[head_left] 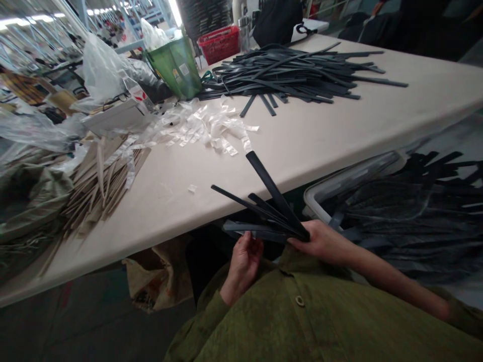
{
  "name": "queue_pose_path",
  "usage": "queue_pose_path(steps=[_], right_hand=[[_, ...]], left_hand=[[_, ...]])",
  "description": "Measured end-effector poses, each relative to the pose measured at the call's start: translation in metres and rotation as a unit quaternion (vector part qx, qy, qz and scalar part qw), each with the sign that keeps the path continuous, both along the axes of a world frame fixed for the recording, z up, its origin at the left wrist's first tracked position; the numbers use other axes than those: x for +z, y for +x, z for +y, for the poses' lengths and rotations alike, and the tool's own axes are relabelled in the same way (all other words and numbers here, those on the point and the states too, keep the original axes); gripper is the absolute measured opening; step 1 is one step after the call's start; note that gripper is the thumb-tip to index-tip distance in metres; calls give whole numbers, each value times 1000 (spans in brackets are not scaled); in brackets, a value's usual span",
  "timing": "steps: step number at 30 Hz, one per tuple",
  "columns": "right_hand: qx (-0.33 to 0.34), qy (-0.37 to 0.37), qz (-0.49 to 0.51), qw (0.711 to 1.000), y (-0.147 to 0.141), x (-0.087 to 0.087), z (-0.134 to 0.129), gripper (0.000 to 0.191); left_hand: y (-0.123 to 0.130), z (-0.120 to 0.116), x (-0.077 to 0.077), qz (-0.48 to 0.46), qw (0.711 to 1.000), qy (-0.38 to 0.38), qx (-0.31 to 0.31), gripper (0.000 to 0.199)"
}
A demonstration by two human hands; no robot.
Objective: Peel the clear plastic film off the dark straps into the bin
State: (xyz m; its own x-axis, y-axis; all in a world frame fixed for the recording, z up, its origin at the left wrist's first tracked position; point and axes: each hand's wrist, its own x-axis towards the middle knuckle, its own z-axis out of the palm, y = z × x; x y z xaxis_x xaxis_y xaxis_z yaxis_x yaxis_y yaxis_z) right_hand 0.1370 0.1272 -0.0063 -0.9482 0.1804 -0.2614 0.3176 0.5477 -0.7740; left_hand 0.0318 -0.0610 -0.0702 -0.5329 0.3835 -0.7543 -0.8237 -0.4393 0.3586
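Here we have the right hand [319, 239] closed round the gathered ends of the dark strips [273, 189], which fan out leftward from it; our left hand [244, 259] pinches the lowest one, just off the surface [339, 130].

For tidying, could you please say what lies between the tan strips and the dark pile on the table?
Loose, shiny white strips, as the head view shows.

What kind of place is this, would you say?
Probably a garment or textile workshop: dark strips are heaped on a long worktable, tan strips lie bunched at its left, and ceiling lights run back through a large hall.
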Motion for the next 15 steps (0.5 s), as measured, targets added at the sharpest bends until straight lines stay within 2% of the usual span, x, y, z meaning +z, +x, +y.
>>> queue_pose_path(steps=[2, 4, 6, 10, 12, 15], right_hand=[[-19, -3, -12, 1000, 13, 4, 14, 28], [-38, -2, -28, 999, 18, 7, 19, 30], [-40, 31, -33, 998, 13, 6, 13, 31], [12, 102, -17, 995, -14, 0, -11, 23], [34, 98, -20, 994, -20, 0, -11, 16], [43, 79, -24, 996, -9, 4, 5, 16]], left_hand=[[-6, -4, 1, -15, 999, -7, 39, 15], [-7, -4, 1, -37, 999, -5, 33, 12], [-1, 1, 0, -46, 999, 8, -11, 8], [12, 13, -1, -32, 995, 20, -91, 18], [12, 13, -1, -20, 996, 11, -85, 16], [4, 8, 1, 1, 999, -3, -34, 14]])
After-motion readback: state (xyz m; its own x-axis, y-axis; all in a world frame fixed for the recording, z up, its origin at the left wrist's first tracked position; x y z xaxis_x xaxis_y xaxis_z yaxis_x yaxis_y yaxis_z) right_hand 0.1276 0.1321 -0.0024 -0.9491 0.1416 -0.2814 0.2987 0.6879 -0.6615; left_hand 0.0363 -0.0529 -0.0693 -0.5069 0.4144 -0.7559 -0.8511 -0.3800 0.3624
